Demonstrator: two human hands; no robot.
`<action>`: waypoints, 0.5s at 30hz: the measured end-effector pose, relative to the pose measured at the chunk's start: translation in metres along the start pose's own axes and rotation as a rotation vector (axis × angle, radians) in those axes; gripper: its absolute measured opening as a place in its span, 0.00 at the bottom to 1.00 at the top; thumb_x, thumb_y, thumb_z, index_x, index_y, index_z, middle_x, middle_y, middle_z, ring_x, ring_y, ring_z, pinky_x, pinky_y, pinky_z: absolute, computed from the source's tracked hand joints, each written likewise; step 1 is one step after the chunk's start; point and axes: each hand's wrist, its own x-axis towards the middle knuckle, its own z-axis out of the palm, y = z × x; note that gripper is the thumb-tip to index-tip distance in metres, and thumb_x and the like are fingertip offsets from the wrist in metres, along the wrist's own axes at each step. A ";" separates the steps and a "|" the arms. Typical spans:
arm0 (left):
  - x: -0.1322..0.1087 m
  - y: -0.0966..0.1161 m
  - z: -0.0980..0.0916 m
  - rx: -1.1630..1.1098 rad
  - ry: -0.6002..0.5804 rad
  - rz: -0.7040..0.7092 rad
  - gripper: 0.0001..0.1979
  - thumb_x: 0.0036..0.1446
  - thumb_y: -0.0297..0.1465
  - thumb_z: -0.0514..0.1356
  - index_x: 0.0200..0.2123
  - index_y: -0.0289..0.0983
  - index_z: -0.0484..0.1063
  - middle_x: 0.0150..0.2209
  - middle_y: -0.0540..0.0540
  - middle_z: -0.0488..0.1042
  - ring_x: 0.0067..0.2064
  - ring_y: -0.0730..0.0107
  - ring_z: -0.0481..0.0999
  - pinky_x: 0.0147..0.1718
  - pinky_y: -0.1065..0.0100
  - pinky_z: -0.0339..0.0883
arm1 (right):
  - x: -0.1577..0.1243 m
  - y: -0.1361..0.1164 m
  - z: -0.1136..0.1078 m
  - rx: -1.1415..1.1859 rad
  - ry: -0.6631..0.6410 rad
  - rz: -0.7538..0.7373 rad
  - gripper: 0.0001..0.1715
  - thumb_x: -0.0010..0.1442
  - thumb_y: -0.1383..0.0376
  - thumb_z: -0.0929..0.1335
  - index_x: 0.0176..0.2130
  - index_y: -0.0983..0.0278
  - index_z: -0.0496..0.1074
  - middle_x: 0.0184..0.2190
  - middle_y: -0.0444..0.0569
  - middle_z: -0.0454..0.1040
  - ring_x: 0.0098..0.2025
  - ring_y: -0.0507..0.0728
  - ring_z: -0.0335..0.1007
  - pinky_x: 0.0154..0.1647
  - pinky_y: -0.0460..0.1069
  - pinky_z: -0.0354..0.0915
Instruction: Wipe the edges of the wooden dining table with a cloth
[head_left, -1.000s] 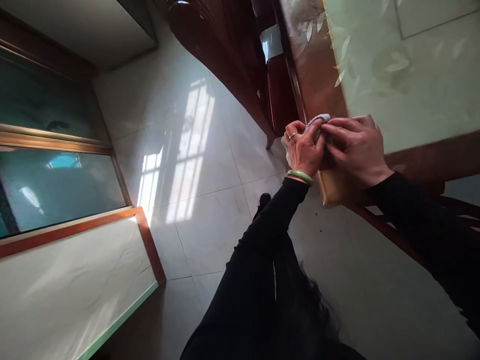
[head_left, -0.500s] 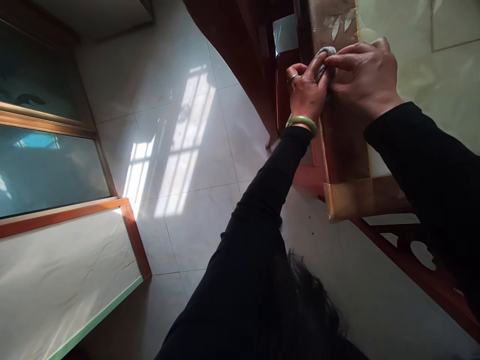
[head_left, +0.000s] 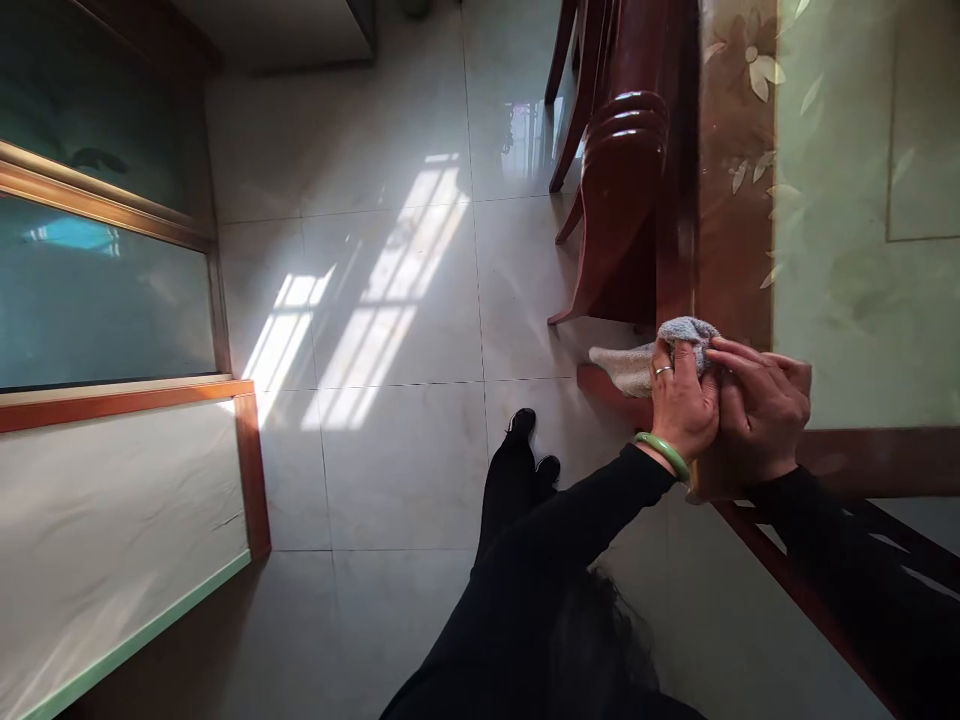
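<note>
A grey-white cloth (head_left: 651, 353) is bunched over the brown edge of a table (head_left: 739, 230) with a pale green leaf-patterned top. My left hand (head_left: 681, 403), with a ring and a green bangle, grips the cloth from the floor side of the edge. From the tabletop side, my right hand (head_left: 763, 405) presses its fingers onto the same cloth. Both hands sit close together near the table's corner. Black sleeves cover both arms.
A dark red wooden chair (head_left: 619, 190) stands tucked against the table just beyond the hands. Pale glossy floor tiles (head_left: 390, 330) with sunlight patches spread to the left. A wood-framed glass cabinet (head_left: 97, 290) and a white panel (head_left: 112, 540) line the left side.
Both hands have slid with the cloth along the table edge back toward the near corner, after being further along it half a second ago. The view has swung.
</note>
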 end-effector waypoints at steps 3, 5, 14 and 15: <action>0.009 0.000 0.005 -0.079 -0.058 -0.019 0.34 0.79 0.43 0.67 0.81 0.41 0.69 0.84 0.28 0.69 0.91 0.34 0.57 0.92 0.33 0.56 | -0.012 -0.004 0.005 -0.067 0.084 0.076 0.17 0.82 0.62 0.67 0.58 0.51 0.85 0.62 0.45 0.91 0.59 0.65 0.89 0.65 0.67 0.76; 0.026 0.002 0.006 -0.115 -0.069 -0.011 0.36 0.79 0.46 0.66 0.82 0.41 0.66 0.85 0.28 0.68 0.91 0.33 0.57 0.92 0.31 0.54 | -0.014 -0.003 0.008 -0.123 0.087 0.089 0.17 0.82 0.60 0.67 0.59 0.51 0.85 0.63 0.45 0.90 0.60 0.66 0.88 0.67 0.68 0.77; 0.102 0.019 0.009 -0.191 0.004 -0.063 0.43 0.79 0.55 0.67 0.86 0.47 0.60 0.86 0.35 0.67 0.89 0.36 0.62 0.89 0.37 0.60 | -0.013 0.000 0.008 -0.098 0.082 0.079 0.21 0.76 0.58 0.69 0.63 0.58 0.84 0.63 0.56 0.90 0.60 0.69 0.90 0.67 0.66 0.74; 0.120 0.021 0.009 -0.190 0.022 -0.047 0.41 0.79 0.58 0.66 0.85 0.49 0.63 0.85 0.38 0.69 0.89 0.36 0.62 0.88 0.36 0.62 | -0.013 0.000 0.008 -0.102 0.081 0.094 0.21 0.75 0.58 0.69 0.62 0.57 0.84 0.62 0.57 0.90 0.59 0.70 0.90 0.67 0.67 0.74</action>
